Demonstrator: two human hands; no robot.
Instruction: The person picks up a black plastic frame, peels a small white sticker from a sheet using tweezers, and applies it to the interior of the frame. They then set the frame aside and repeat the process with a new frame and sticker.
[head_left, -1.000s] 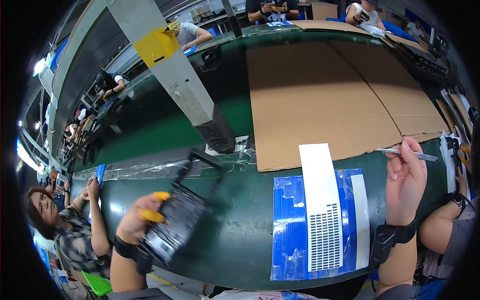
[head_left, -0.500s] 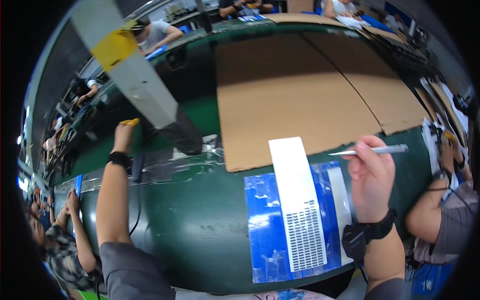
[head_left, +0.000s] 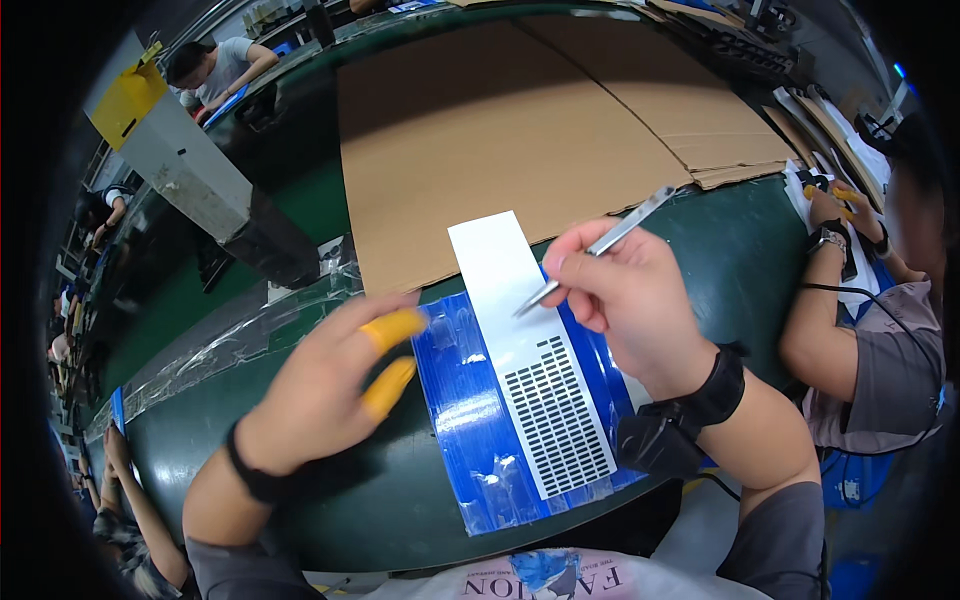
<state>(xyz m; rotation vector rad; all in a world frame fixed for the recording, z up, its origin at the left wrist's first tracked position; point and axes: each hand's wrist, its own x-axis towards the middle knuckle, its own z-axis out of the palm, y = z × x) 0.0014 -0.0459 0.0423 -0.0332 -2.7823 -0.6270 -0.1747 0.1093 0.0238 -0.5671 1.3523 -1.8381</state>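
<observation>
Left hand (head_left: 318, 395): fingers spread and loose, gripping nothing; two fingertips in orange rubber covers (head_left: 390, 330), resting at the left edge of the blue sheet (head_left: 462, 400); black band round the wrist.
Right hand (head_left: 628, 295): fingers closed round thin metal tweezers (head_left: 592, 250), pinched like a pen; black strap with a small box on the wrist.
Tweezers: slanted, rear end up toward the cardboard (head_left: 500, 120), tip down on the white panel (head_left: 528, 350), near the middle of its plain upper part.
White panel: long narrow strip, lying flat on the blue sheet, plain at the far end, rows of dark slots over the near half; far end reaching onto the cardboard edge.
Blue sheet: glossy, wrinkled, flat on the green table (head_left: 720, 240), just in front of the body.
Cardboard: large brown sheets spread flat across the table beyond the panel.
Clear plastic film (head_left: 230, 335): crumpled strip along the table, left of the blue sheet.
Grey post (head_left: 190, 170): slanted in the picture, yellow tag near its top, dark foot on the table, well left of the cardboard.
Neighbour on the right (head_left: 860, 340): grey short sleeve, forearm on the table edge, orange fingertip covers, hands busy well apart from the panel.
Other people: seated along the far left side of the table, too small to tell more.
</observation>
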